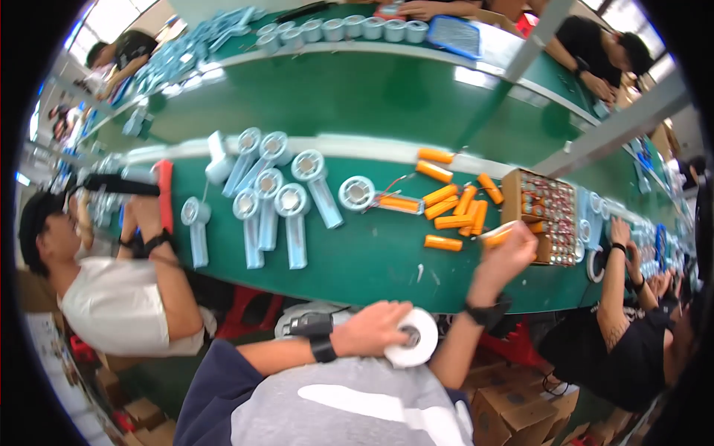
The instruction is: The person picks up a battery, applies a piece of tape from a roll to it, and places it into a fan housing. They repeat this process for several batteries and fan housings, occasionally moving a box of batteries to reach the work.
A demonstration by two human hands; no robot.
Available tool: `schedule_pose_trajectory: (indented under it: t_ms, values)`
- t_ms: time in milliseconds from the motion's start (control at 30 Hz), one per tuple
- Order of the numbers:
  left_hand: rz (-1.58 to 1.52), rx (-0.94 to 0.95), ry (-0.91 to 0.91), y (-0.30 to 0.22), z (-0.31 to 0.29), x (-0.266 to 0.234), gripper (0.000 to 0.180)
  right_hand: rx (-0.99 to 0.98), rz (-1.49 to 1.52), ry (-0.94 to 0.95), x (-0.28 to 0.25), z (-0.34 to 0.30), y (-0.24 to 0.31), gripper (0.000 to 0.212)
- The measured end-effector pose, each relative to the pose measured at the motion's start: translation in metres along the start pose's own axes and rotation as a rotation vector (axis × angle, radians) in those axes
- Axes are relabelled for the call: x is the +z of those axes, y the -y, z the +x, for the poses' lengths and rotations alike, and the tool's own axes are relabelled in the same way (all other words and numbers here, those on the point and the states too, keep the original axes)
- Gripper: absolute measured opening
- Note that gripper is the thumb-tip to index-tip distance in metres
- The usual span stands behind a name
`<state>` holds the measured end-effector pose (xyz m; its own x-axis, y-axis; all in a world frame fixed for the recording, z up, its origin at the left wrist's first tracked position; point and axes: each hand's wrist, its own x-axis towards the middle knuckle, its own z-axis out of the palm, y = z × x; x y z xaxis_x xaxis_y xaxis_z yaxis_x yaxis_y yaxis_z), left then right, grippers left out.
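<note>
My left hand (375, 327) is closed on a roll of white tape (422, 349), held close to my body below the table edge. My right hand (512, 254) is raised over the table's near right part, fingers pinched on an orange cylindrical battery (497, 236) with a whitish strip along it; the hand is slightly blurred. Several orange batteries (454, 221) lie loose just left of it. Beside them is a light blue fan housing (357, 193) with a round head, wires and an orange battery (400, 202) along its handle.
A cardboard box (513, 189) packed with batteries stands right of my right hand. Several light blue fan housings (290, 199) lie on the green table (357, 275) at left. Co-workers sit on both sides; a grey metal post (595, 137) slants at right. A white ring (595, 265) lies near the right edge.
</note>
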<state>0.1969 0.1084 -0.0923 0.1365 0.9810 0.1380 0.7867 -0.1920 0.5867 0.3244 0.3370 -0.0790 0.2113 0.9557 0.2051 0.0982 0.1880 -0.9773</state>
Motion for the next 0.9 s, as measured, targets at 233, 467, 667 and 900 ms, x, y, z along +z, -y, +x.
schedule_pose_trajectory:
  t_ms: [233, 467, 667, 900]
  values:
    - [0.078, -0.206, -0.112, -0.022, 0.039, -0.011, 0.036, 0.155, 0.008, 0.006, -0.094, 0.025, 0.051, 0.031]
    - [0.353, -0.285, -0.306, 0.042, -0.002, -0.094, 0.042, 0.357, 0.176, 0.044, -0.172, -0.063, 0.029, 0.029]
    - [0.703, -0.161, -0.126, 0.133, -0.011, -0.143, 0.040, 0.476, 0.338, 0.096, -0.075, -0.116, 0.042, 0.026]
    - [0.789, -0.165, -0.024, 0.146, 0.005, -0.142, 0.037, 0.522, 0.372, 0.398, -0.024, -0.140, 0.049, 0.026]
